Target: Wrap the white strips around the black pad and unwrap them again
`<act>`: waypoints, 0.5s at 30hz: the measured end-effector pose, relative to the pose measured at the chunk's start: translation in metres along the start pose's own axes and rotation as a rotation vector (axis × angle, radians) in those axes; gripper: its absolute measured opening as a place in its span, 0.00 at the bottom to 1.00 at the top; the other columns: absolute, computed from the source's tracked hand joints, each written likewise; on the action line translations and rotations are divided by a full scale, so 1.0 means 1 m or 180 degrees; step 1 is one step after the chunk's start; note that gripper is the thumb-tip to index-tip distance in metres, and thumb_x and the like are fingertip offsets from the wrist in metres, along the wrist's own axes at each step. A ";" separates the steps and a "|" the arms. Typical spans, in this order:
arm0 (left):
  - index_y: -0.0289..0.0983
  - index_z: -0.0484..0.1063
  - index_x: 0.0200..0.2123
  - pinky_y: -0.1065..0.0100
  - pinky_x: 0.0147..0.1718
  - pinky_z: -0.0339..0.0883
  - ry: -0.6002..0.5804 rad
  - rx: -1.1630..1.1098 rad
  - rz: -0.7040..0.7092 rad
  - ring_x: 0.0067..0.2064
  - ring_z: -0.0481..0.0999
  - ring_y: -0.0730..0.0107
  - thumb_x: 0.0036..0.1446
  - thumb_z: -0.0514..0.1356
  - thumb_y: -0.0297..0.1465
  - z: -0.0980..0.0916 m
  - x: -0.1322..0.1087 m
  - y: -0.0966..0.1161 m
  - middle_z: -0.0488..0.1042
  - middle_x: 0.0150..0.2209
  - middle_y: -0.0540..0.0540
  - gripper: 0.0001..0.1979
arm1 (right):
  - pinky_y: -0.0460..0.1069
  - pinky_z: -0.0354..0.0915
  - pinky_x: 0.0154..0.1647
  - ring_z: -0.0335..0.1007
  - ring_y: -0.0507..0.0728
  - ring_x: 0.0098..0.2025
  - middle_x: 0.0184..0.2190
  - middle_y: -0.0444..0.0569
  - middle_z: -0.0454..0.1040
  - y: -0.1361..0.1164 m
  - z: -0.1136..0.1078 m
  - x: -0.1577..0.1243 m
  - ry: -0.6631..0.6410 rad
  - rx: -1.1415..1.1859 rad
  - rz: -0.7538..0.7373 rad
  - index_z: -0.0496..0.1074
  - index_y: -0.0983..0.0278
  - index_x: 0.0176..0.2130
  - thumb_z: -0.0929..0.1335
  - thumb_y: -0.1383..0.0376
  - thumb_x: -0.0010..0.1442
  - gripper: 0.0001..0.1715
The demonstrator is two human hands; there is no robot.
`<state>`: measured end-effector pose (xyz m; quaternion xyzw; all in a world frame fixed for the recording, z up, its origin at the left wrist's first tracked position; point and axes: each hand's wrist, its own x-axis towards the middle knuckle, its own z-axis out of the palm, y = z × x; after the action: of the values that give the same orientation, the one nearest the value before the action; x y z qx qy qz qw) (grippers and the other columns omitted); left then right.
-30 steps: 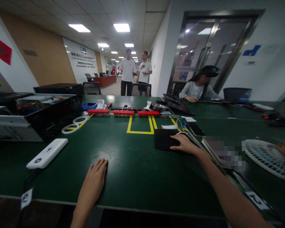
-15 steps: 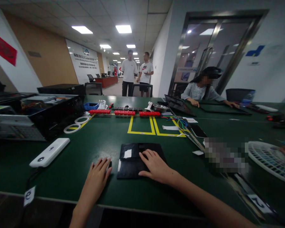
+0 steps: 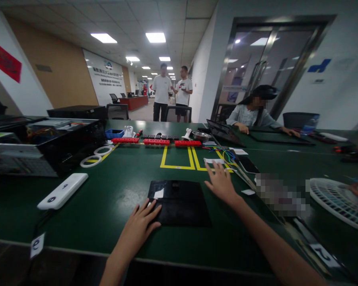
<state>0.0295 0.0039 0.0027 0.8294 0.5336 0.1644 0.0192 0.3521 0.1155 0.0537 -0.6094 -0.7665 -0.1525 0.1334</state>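
Note:
A flat, glossy black panel [image 3: 181, 208] lies on the green table in front of me, a pale patch on its upper left. My left hand [image 3: 141, 222] rests over the panel's left edge, fingers spread and gripping nothing. Beyond its right side, my right hand [image 3: 222, 184] is stretched out, fingers apart. Its fingertips reach the near edge of a flat white strip [image 3: 212, 161] inside a yellow tape outline [image 3: 179, 167]; whether they touch it I cannot tell. Colored wires [image 3: 229, 155] lie just past that hand.
An opened computer case [image 3: 74, 147] and a white numbered power bank [image 3: 62, 191] are at left. Red racks [image 3: 156, 141] line the back. At right are a black phone [image 3: 248, 164] and a white fan grille [image 3: 334, 198]. A co-worker [image 3: 252, 113] sits across the table.
My right hand has left the panel and moved right and away toward the white strip. My left hand has shifted right from the bare table onto the panel's left edge.

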 end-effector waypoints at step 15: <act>0.46 0.59 0.60 0.42 0.56 0.52 -0.0182 0.0001 -0.0235 0.64 0.52 0.52 0.62 0.53 0.35 -0.006 0.010 0.008 0.58 0.62 0.44 0.22 | 0.58 0.65 0.43 0.72 0.66 0.44 0.39 0.66 0.74 0.096 0.004 0.011 -0.0521 -0.0079 0.1332 0.72 0.70 0.46 0.60 0.71 0.58 0.18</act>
<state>0.0389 0.0081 0.0124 0.8135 0.5630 0.1397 0.0404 0.4429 0.1475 0.0613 -0.7671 -0.6298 -0.0809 0.0921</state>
